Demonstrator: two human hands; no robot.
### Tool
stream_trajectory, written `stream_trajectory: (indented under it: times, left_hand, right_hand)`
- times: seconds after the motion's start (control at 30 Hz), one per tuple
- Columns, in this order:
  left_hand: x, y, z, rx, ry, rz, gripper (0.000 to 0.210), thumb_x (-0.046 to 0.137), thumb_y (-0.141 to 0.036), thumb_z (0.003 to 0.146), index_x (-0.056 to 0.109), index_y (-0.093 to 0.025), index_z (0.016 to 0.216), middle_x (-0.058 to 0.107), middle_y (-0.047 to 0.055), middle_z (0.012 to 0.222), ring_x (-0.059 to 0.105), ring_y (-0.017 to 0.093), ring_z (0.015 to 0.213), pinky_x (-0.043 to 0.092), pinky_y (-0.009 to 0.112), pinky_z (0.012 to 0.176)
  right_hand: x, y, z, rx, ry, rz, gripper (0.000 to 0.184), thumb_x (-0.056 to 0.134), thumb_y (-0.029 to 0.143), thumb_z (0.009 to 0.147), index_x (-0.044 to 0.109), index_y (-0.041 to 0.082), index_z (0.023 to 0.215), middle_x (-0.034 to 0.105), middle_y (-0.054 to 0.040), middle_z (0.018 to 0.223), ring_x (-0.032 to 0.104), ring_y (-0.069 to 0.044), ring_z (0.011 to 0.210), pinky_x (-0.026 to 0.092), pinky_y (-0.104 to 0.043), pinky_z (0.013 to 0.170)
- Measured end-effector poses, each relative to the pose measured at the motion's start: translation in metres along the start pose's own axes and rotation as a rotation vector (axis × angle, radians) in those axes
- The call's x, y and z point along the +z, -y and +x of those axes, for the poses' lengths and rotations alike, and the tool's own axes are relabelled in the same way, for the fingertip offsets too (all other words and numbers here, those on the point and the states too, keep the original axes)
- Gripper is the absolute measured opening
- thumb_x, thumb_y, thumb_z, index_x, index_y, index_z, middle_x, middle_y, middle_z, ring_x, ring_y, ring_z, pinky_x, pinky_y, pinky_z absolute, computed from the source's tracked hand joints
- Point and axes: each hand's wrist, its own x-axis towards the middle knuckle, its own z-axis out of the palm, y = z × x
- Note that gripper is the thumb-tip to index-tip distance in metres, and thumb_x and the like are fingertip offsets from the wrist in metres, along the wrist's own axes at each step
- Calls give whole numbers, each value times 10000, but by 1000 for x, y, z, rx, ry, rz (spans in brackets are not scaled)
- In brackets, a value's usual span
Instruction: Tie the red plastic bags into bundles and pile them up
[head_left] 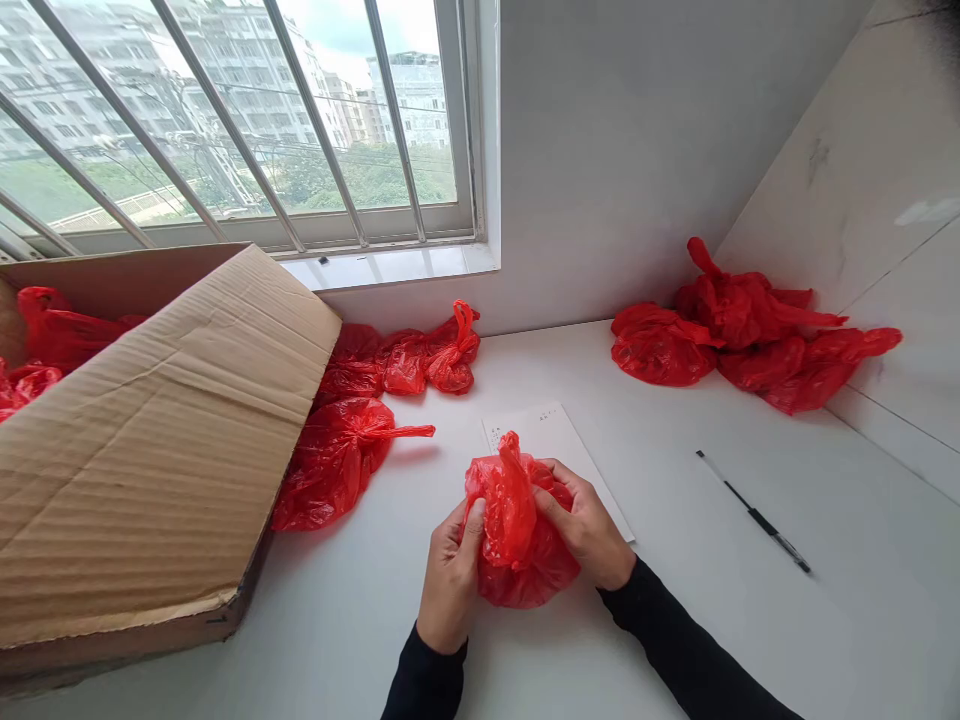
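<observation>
Between my hands is a knotted red plastic bag (525,520), its gathered top pointing up. My left hand (454,570) grips its left side, thumb in front. On the right side, my right hand (589,520) pinches the plastic with thumb and fingers. What the bag contains cannot be made out. Partly behind it lies a white sheet of paper (592,470) with small handwriting near its top edge.
An open cardboard box (157,430) holding red bags stands at left. Beside it sit a red bag (337,465) and several smaller ones (409,360). More red bags (750,330) lie in the right corner. A black pen (761,520) rests on the white table (675,640). A barred window (360,225) is behind.
</observation>
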Motion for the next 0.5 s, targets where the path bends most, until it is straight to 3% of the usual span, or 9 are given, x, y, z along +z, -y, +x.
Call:
stream_trajectory:
  times: [0.13, 0.27, 0.37, 0.5]
  left_hand:
    - [2, -1, -2, -4, -33, -54, 350, 663, -434, 887, 656, -232, 1173, 700, 41, 972, 623, 184, 779, 482, 267, 689]
    - [0, 0, -1, -7, -57, -50, 276, 679, -424, 879, 682, -212, 1055, 700, 32, 1017, 582, 130, 701, 470, 233, 644]
    - [1, -3, -1, 7, -38, -1, 324, 634, -436, 908, 686, -201, 1125, 706, 63, 1082, 631, 175, 813, 504, 263, 739]
    - [6, -9, -3, 13, 5, 16, 448, 714, -392, 853, 638, -209, 1254, 706, 93, 1167, 669, 266, 994, 535, 324, 843]
  right_hand:
    - [1, 1, 0, -11, 76, 3, 369, 665, 451, 897, 647, 237, 1197, 707, -57, 1131, 662, -227, 1016, 511, -360, 938]
    - [1, -1, 1, 2, 77, 16, 340, 667, 435, 902, 662, 223, 1167, 723, -55, 1068, 676, -219, 961, 521, -357, 894]
    - [0, -3, 1, -2, 40, 12, 323, 656, 444, 909, 671, 214, 1135, 723, -51, 1026, 676, -212, 914, 525, -341, 835]
    - [0, -4, 0, -5, 21, -3, 300, 705, 413, 878, 675, 214, 1100, 721, -38, 990, 675, -207, 885, 522, -321, 798]
